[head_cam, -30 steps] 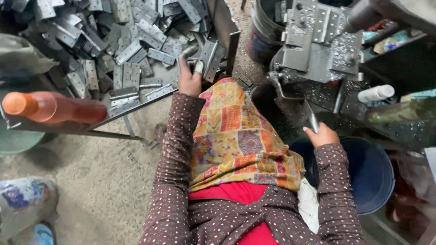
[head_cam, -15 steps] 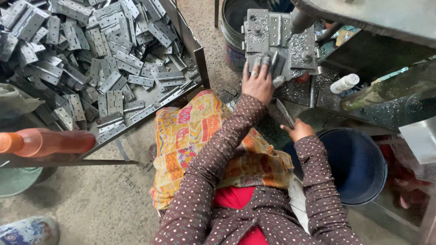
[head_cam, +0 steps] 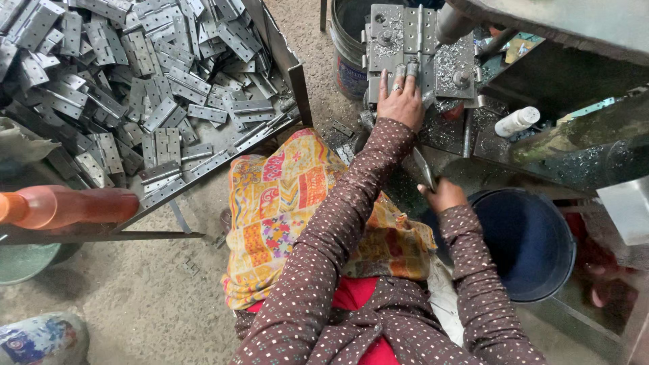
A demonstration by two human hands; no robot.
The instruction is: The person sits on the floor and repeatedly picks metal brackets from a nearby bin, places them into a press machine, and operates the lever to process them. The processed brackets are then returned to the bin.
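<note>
The left hand [head_cam: 401,101] lies flat, fingers stretched, pressing a grey metal hinge [head_cam: 410,69] onto the shaving-strewn machine fixture plate [head_cam: 389,40] at twelve o'clock. The hinge is dull steel, mostly covered by the fingertips. The right hand [head_cam: 443,196] is curled closed around a thin metal lever [head_cam: 424,167] at three o'clock; its fingers are hidden underneath.

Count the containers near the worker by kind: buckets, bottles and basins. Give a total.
Buckets: 2, a dark one by the jig and a blue one under the right hand
Bottles: 2, orange and white
Basins: 1, green
Total: 5
</note>
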